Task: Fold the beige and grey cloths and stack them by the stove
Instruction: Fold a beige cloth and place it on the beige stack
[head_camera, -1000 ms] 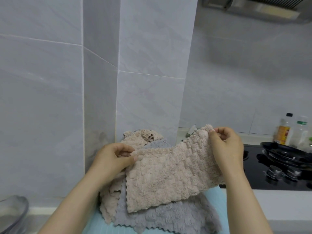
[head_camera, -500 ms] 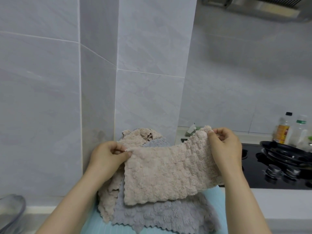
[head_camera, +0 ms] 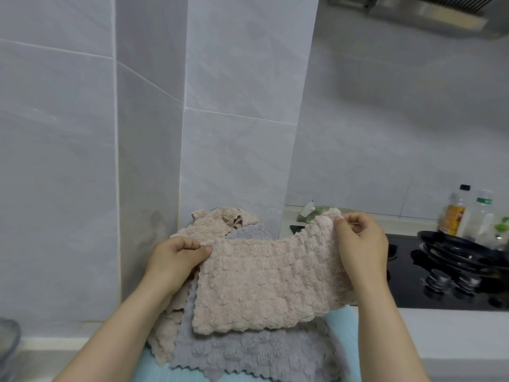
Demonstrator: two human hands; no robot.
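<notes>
The left hand point(head_camera: 176, 257) and right hand point(head_camera: 360, 244) each pinch an upper corner of a beige cloth point(head_camera: 264, 285), thumb closed against fingers on the fabric in a tight grip, so the cloth hangs spread between them above the pile. It looks already doubled over, though I cannot tell for certain from its thickness alone. Below it a grey cloth point(head_camera: 248, 354) lies flat and unfolded on a light blue mat point(head_camera: 344, 337), with another beige cloth point(head_camera: 217, 224) crumpled behind and to the left, against the tiled wall. The stove point(head_camera: 407, 285) sits just to the right on the counter point(head_camera: 454, 340), with a black pan point(head_camera: 454, 249) on it. No folded stack shows beside the stove. By my reading the task is in its early part: one cloth is in mid-fold, the others are untouched, and all the stacking remains.
</notes>
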